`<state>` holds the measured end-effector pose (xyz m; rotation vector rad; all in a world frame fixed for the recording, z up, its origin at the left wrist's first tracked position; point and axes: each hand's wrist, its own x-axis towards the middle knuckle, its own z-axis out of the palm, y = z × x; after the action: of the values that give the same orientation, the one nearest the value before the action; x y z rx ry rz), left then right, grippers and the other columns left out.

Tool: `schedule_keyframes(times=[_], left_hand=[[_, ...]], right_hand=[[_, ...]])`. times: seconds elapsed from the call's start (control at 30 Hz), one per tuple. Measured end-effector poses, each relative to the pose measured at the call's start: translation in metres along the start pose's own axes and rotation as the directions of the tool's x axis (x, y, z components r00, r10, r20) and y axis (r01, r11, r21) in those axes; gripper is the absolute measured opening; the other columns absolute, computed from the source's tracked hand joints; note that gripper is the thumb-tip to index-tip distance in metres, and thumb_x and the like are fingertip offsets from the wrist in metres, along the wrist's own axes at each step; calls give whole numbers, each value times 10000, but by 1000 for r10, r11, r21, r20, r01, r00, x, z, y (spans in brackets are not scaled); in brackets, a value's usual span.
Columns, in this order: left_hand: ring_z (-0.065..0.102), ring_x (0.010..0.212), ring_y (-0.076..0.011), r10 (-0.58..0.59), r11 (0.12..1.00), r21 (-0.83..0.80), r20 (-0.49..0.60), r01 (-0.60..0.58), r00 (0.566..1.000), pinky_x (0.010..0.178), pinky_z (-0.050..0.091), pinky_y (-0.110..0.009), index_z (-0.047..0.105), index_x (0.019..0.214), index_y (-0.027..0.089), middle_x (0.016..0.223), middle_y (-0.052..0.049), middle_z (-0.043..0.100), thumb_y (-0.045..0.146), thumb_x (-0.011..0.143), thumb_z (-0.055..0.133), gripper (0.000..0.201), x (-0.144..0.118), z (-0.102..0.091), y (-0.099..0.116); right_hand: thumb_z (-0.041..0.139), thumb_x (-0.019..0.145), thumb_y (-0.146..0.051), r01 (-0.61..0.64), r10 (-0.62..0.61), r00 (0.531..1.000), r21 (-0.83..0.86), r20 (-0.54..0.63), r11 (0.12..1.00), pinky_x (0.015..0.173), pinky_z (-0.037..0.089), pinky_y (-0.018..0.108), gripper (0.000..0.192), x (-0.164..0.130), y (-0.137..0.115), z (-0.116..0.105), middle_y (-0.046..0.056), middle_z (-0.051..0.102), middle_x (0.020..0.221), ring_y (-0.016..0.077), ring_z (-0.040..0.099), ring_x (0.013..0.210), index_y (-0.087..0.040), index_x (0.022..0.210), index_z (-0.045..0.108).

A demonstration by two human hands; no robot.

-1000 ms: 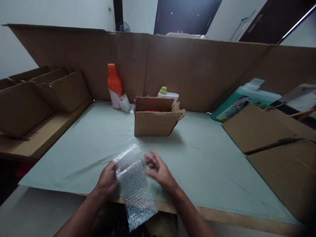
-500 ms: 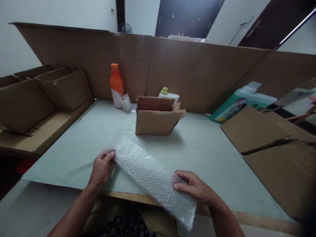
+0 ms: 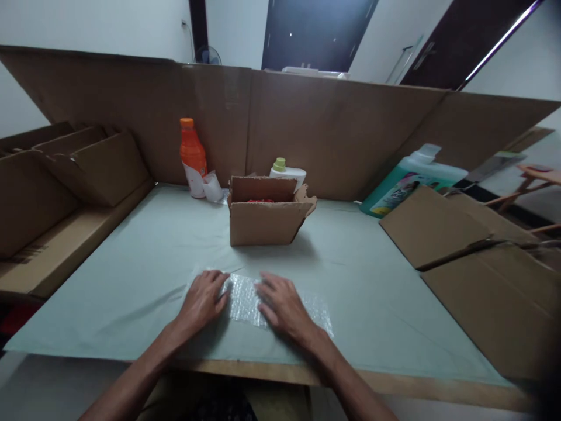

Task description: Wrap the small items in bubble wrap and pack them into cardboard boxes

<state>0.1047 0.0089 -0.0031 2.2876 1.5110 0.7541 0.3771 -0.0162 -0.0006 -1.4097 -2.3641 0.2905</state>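
Cardboard wall (image 3: pixel 333 128): tall brown sheets standing along the far edge of the counter, bent round at both ends.
Counter (image 3: pixel 372 304): wide, covered in pale green paper, wooden edge showing at the near side.
Flat cardboard sheets (image 3: pixel 482 263): stacked on the right of the counter, overlapping.
Folded cartons (image 3: pixel 65 175): stacked on the left, on a lower brown sheet.
Green jug (image 3: pixel 407 181): lying tilted at far right, against the wall.
Small box (image 3: pixel 265 210): open, flaps up, at far centre; something red shows inside.
Orange bottle (image 3: pixel 191 156): upright at far left of the box, a white crumpled piece beside it.
White bottle (image 3: pixel 287 172): green cap, just behind the box.
Bubble wrap (image 3: pixel 245 301): one sheet, lying flat on the counter at near centre, under both hands.
Left hand (image 3: pixel 202 301): palm down on the left end of the wrap, fingers spread flat, gripping nothing.
Right hand (image 3: pixel 283 307): palm down on the wrap's middle, fingers likewise spread flat.
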Motion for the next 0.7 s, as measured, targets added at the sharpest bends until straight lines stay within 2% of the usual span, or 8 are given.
schedule_keyframes(times=[0.1, 0.2, 0.27, 0.37, 0.43, 0.57, 0.63, 0.7], left_hand=[[637, 1014, -298, 9, 996, -86, 143, 4, 990, 917, 510, -459, 707, 1056, 205, 1092, -130, 708, 268, 833, 576, 266, 7, 5, -10], [646, 1037, -277, -36, 972, -227, 78, 53, 996, 897, 525, -419, 686, 1116, 227, 1122, -113, 704, 318, 865, 562, 295, 22, -1, -19], [636, 1073, -271, -105, 946, -307, 1, 101, 994, 862, 532, -393, 633, 1240, 232, 1216, -113, 668, 328, 860, 572, 397, 44, -2, -17], [615, 1123, -279, -227, 875, -455, -88, 163, 970, 832, 527, -369, 513, 1399, 212, 1336, -136, 594, 321, 795, 632, 626, 88, 7, -7], [611, 1127, -280, -263, 810, -562, -92, 168, 960, 858, 515, -364, 496, 1414, 199, 1314, -131, 611, 296, 764, 646, 674, 117, 17, -2], [633, 1064, -263, -275, 749, -642, -75, 164, 959, 929, 488, -376, 563, 1345, 195, 1209, -95, 680, 257, 812, 581, 537, 153, 32, -3], [634, 1067, -266, -282, 755, -634, -87, 166, 955, 966, 473, -391, 576, 1333, 197, 1215, -92, 683, 253, 821, 572, 516, 162, 35, -7], [625, 1114, -271, -282, 752, -638, -81, 168, 956, 1011, 456, -405, 548, 1372, 195, 1258, -99, 670, 245, 826, 567, 548, 164, 33, -10]], right_hand=[[615, 878, -230, 9, -11, 1000, 66, 25, 998, 1051, 423, 481, 269, -11, 7, 6, 102, 639, 1364, 279, 558, 1271, -235, 1130, 709], [556, 911, -303, -167, 184, 972, 120, -146, 979, 1017, 443, 515, 195, -15, 49, -14, 112, 714, 1217, 298, 615, 1187, -221, 927, 732], [529, 917, -359, -256, 297, 924, 190, -239, 948, 1005, 459, 506, 252, -1, 79, -30, 120, 713, 1212, 296, 630, 1161, -217, 994, 723], [575, 846, -408, -357, 451, 849, 330, -275, 874, 939, 504, 459, 493, 42, 106, -41, 155, 669, 1288, 306, 630, 1153, -180, 1281, 613], [607, 784, -416, -404, 516, 825, 400, -229, 823, 830, 534, 420, 633, 70, 110, -37, 171, 669, 1268, 303, 664, 1035, -147, 1354, 546], [610, 779, -462, -407, 531, 819, 432, -217, 805, 690, 523, 373, 680, 97, 103, -15, 131, 714, 1111, 220, 632, 702, -137, 1367, 509], [610, 786, -475, -407, 543, 804, 441, -243, 800, 693, 527, 384, 702, 99, 102, -9, 121, 714, 1095, 213, 619, 673, -143, 1391, 479], [614, 782, -446, -406, 542, 809, 450, -228, 795, 752, 542, 417, 704, 96, 104, -10, 139, 703, 1149, 247, 654, 761, -143, 1402, 470]])
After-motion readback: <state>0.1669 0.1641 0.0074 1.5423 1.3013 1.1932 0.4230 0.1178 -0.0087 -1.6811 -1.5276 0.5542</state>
